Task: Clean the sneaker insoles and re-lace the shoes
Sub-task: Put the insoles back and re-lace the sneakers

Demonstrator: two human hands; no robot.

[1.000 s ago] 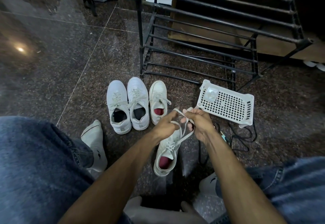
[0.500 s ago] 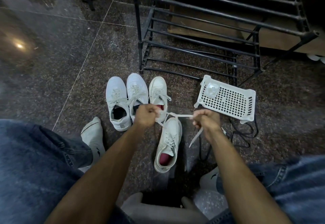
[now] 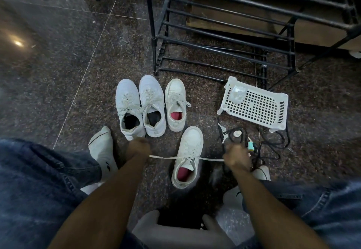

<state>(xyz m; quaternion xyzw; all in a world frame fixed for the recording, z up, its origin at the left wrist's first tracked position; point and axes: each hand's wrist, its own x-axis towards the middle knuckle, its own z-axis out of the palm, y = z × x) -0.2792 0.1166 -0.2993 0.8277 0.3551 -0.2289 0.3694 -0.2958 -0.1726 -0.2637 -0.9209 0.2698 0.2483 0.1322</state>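
Both hands have swung apart, to 9 and 3 o'clock of the sneaker [image 3: 188, 157], drawing the lace [image 3: 166, 157] taut. The left hand [image 3: 138, 149] and right hand [image 3: 235, 158] each grip a lace end in a curled fist. The lace looks soft and light, so holding it near the ends suits.

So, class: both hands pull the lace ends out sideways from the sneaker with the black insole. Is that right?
Not quite. The head view shows the left hand and right hand pulling the lace sideways from the sneaker with a red insole, not black. The rest holds.
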